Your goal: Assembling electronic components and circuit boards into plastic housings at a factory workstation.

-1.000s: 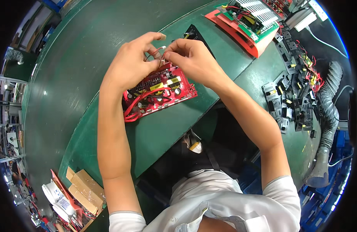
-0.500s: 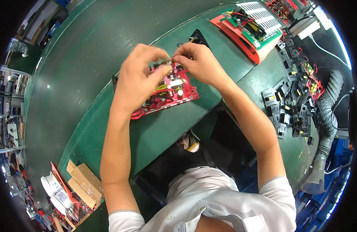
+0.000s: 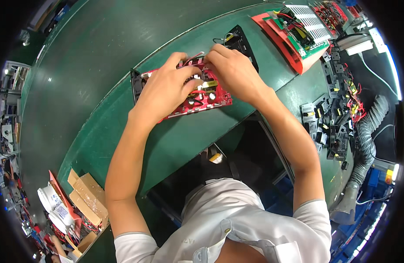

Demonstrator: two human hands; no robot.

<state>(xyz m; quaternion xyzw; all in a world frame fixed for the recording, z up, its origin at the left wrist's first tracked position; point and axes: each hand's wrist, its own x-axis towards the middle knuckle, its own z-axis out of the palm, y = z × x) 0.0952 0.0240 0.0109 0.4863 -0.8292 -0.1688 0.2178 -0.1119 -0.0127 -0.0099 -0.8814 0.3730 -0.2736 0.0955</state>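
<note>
A red circuit board (image 3: 209, 102) crowded with components and wires lies on the green bench, a black end panel (image 3: 136, 86) at its left end. My left hand (image 3: 167, 85) reaches over its left half, the bent fingers and thumb gripping among the parts. Over the right half, my right hand (image 3: 233, 71) has its fingers curled and pressed together at the far edge; whatever they hold is hidden. A thin wire (image 3: 194, 57) sticks up between the two hands. Just beyond my right hand lies a black vented panel (image 3: 245, 47) with a dark cable.
At the far right, a green board assembly with a slotted metal cover (image 3: 311, 23) rests on an orange-red sheet (image 3: 276, 37). Several black parts (image 3: 340, 118) and a grey flexible hose (image 3: 368, 136) are on the right. An open cardboard box (image 3: 89, 197) stands at lower left.
My right hand has turned its fingers down over the board's far edge. My left hand, blurred before, now rests steadier on the parts. More of the black vented panel shows, and the whole view has shifted.
</note>
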